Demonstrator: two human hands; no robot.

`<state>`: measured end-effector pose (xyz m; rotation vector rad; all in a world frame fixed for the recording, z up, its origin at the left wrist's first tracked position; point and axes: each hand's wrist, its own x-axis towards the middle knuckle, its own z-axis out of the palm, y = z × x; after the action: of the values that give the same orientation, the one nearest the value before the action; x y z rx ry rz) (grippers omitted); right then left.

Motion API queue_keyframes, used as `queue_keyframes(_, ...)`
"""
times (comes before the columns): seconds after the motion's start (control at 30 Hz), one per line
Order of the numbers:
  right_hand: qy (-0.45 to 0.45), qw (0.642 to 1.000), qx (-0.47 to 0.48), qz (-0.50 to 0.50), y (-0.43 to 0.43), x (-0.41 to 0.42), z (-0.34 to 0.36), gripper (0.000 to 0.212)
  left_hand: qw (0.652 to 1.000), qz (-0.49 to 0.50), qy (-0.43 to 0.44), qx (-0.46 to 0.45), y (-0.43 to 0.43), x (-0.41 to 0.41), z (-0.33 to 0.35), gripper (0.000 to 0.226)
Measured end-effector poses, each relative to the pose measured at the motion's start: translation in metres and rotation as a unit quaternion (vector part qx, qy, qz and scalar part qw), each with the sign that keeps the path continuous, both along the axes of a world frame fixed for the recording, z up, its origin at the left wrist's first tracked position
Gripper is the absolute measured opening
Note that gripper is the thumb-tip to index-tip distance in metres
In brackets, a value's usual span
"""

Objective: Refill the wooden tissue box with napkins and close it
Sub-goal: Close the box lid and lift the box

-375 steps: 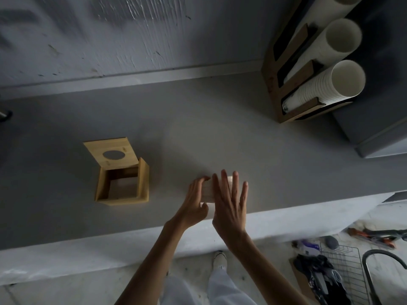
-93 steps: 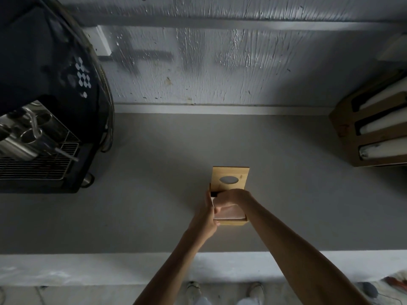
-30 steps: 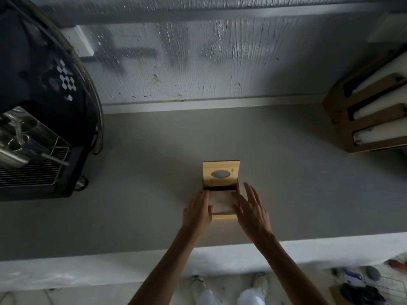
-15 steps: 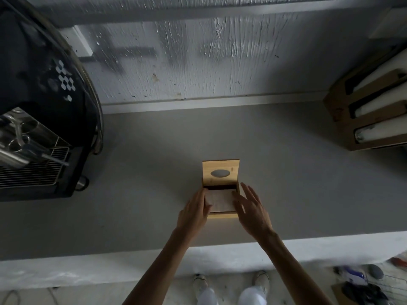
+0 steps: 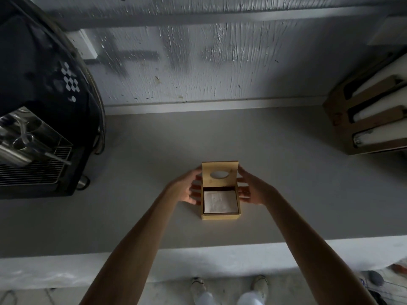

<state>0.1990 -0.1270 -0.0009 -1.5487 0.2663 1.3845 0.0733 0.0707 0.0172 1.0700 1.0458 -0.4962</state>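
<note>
1. Hands first: the left hand [image 5: 189,190] is spread wide beside the left wall of the wooden tissue box [image 5: 220,216], and the right hand [image 5: 253,189] mirrors it on the right wall; both are unclenched and grasp nothing, the upper fingertips reaching toward the side edges of the raised lid [image 5: 219,173]; whether they actually touch the wood is hard to tell in this dim light.

2. Box and contents: the box sits near the middle of the grey counter [image 5: 286,172], a little back from its front edge; the lid stands up on the far side with its oval hole facing the camera; the stack of napkins [image 5: 220,202] lies flat inside, filling most of the opening, so filling looks done and closing is what remains.

3. Risks at the lid: it probably swings forward and down; fingers held along the walls could be caught between lid and rim; a lid let go early would drop and might jolt the light box.

4. Risks at the napkins: if the stack sits proud of the rim, the lid may not seat flat; a top sheet could snag or crumple under it.

5. Farther out: pushing unevenly could slide the box on the smooth counter; the coffee machine [image 5: 39,119] at left and the cup dispenser [image 5: 370,119] at right stand well apart and pose little hazard.
</note>
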Motion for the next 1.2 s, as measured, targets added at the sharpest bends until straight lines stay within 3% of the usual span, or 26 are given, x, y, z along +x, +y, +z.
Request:
queue_keyframes(0.2,0.004,1.000,0.009,0.016,0.002,0.006,-0.001,0.069,0.998,-0.006,-0.007,-0.058,0.011,0.000,-0.010,0.058)
queue_keyframes(0.3,-0.008,0.999,0.030,0.024,-0.007,0.005,-0.003,0.067,0.997,0.014,-0.027,-0.074,0.013,-0.009,-0.018,0.039)
queue_keyframes(0.4,-0.033,0.997,0.063,0.016,-0.019,0.000,-0.010,0.050,0.994,0.014,-0.095,-0.052,0.005,-0.024,-0.033,0.026)
queue_keyframes(0.5,-0.075,0.993,0.094,-0.010,-0.024,-0.010,-0.016,0.040,0.985,0.018,-0.167,-0.023,-0.010,-0.036,-0.044,0.042)
queue_keyframes(0.57,-0.108,0.989,0.104,-0.015,-0.026,-0.018,-0.018,0.044,0.982,0.025,-0.187,0.013,-0.017,-0.042,-0.046,0.049)
queue_keyframes(0.8,-0.179,0.975,0.129,-0.027,-0.030,-0.033,-0.027,0.051,0.975,0.058,-0.191,0.096,-0.030,-0.045,-0.058,0.063)
queue_keyframes(1.03,-0.265,0.963,0.048,-0.006,-0.022,-0.037,-0.032,0.059,0.969,0.069,-0.177,0.161,-0.034,-0.043,-0.066,0.057)
queue_keyframes(1.07,-0.323,0.946,0.002,0.021,-0.020,-0.042,-0.033,0.062,0.966,0.074,-0.176,0.175,-0.037,-0.042,-0.066,0.055)
queue_keyframes(1.1,-0.416,0.904,-0.062,0.076,-0.017,-0.049,-0.035,0.063,0.962,0.078,-0.178,0.191,-0.040,-0.042,-0.067,0.052)
queue_keyframes(1.17,-0.597,0.765,-0.150,0.188,-0.012,-0.075,-0.040,0.062,0.954,0.082,-0.179,0.228,-0.045,-0.040,-0.068,0.047)
queue_keyframes(1.2,-0.645,0.716,-0.149,0.222,-0.006,-0.090,-0.039,0.059,0.949,0.080,-0.180,0.247,-0.047,-0.038,-0.068,0.044)
